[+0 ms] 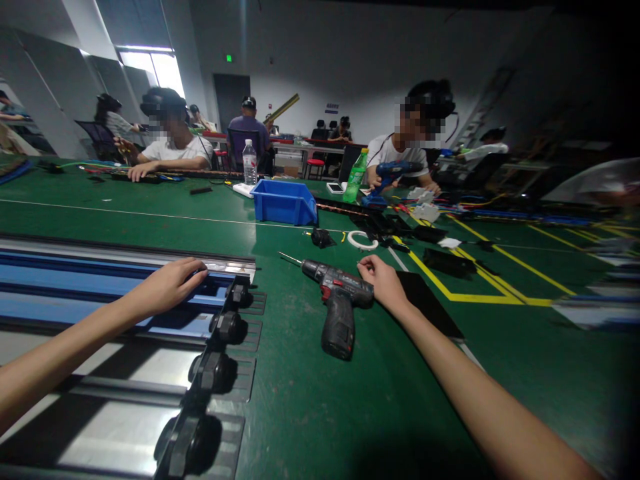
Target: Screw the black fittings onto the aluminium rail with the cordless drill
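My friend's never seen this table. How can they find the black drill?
On the green table, find the blue bin. Nearer the camera, between the left hand and right hand, lies the black cordless drill. It has a red trigger; the other drill, farther back, is blue.

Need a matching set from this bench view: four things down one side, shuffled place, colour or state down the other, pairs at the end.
Things
1. Open bin
2. Nearest drill
3. Left hand
4. Ring

Place, colour or state
A. At the blue and silver panel
B. White, lying on the green table
C. Blue, beyond the nearest drill
D. Lying on its side, between the left hand and the right hand

Pairs
1-C
2-D
3-A
4-B
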Motion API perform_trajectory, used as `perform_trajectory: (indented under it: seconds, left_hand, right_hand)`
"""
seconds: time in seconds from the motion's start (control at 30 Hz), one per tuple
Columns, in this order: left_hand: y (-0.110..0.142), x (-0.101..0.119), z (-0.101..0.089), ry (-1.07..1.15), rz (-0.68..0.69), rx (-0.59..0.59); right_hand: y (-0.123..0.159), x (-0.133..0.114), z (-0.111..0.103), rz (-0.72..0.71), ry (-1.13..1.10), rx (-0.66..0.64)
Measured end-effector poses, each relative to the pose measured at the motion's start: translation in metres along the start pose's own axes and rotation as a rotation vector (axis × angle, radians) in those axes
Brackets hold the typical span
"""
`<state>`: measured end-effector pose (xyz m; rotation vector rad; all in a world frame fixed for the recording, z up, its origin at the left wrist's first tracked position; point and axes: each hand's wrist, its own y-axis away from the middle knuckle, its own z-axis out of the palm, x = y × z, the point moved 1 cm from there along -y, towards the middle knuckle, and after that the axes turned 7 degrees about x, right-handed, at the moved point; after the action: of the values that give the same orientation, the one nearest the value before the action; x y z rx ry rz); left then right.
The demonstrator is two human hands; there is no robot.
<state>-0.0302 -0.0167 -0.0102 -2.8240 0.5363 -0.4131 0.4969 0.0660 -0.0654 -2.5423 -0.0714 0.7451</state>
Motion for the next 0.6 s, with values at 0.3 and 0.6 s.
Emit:
perform_trajectory:
  seconds: [0.3,0.6]
  left_hand:
    - [0.0002,0.0002,0.0000,0.006,-0.002,0.005]
    - [0.0001,0.0002,-0.0004,0.004,-0.005,0.009]
  right_hand:
    - [0.0000,-0.0015,-0.0006,0.014,-0.036,0.014]
    - [0.0001,-0.0011,-0.0013,0.025,-0.063,0.034]
